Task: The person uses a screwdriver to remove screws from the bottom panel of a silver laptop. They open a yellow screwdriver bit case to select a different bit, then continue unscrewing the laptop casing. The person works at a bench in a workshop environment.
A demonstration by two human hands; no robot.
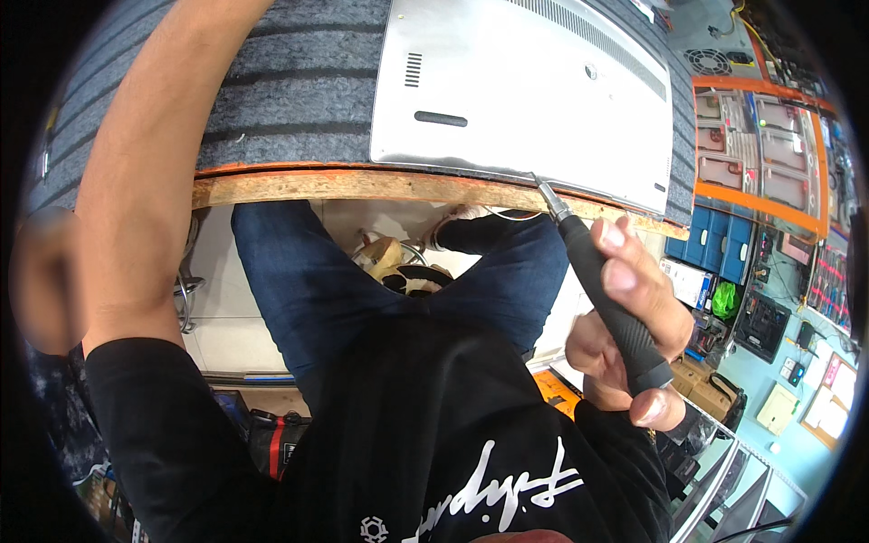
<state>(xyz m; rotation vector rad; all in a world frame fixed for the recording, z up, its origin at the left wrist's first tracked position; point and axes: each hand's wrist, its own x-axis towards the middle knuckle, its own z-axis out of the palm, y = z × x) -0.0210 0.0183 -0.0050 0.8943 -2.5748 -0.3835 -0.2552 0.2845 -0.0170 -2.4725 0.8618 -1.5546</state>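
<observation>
A silver laptop (516,90) lies bottom side up, with its vent slots and dark rubber foot strip showing. It rests on a grey ribbed mat (299,95), close to the bench's near edge. My right hand (665,317) is closed around the black handle of a screwdriver (602,281). The screwdriver's metal tip points away from me and appears to meet the laptop's near edge; whether it touches cannot be made out. My left forearm (136,199) reaches up over the mat, and the left hand lies beyond the top of the picture.
The bench's wooden edge (335,187) runs above my legs. An orange-framed rack (760,195) of packaged parts stands at the right, with blue drawers (715,240) below it. A black bag with a red stripe (278,443) sits low on the left. Another person is at the far left.
</observation>
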